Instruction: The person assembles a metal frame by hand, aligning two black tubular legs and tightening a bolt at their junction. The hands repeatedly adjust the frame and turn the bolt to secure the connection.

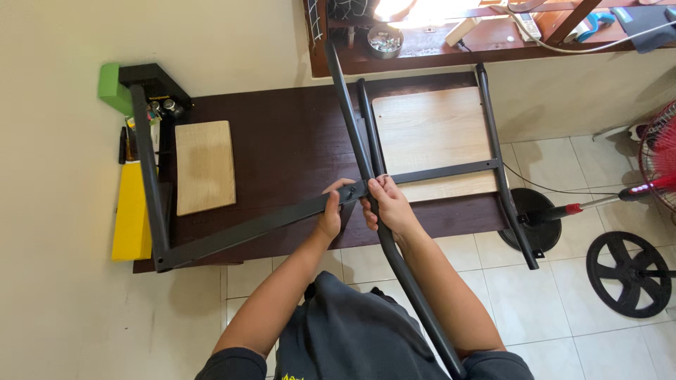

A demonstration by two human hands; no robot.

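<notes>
- The person stands over a dark wooden table (282, 141), both hands meeting at a joint of a black metal frame (232, 232) that lies across it
- The left hand (331, 211) is closed around the flat crossbar (267, 222) right at its end, where it meets a long round tube (355, 134)
- The right hand (387, 204) is wrapped around that tube just beside the joint, fingers curled over the top
- The frame looks stiff and fairly heavy, with smooth painted steel that could slide in a loose palm; holding close to the joint, as both hands do, seems the steadiest place
- A second tube frame (493, 162) rests over a pale wooden board (429, 134) on the right side of the table
- A smaller board (204, 165) lies to the left, near a yellow box (132, 218)
- A red fan (658, 151) stands on the tiled floor (563, 295)
</notes>
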